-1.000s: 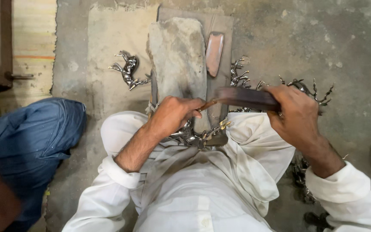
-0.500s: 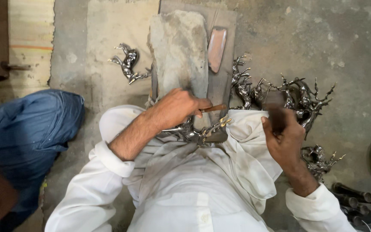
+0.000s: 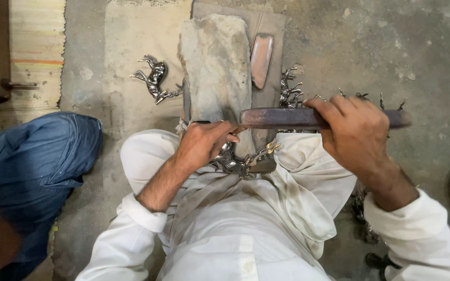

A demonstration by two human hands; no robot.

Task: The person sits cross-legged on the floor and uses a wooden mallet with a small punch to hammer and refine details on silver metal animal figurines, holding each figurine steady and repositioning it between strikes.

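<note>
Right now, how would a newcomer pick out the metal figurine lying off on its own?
Find the grey stone block on the floor ahead of the seated person. Just to its left lies a shiny metal animal figurine. Unlike the tangled pile of figurines right of the block, it lies alone.

Left hand [image 3: 204, 145] fisted low at lap; right hand [image 3: 352, 130] clenched, raised, wrist bent.

Silvery metal figurine [image 3: 235, 162] on lap, dark file [image 3: 287, 117] level above
</note>
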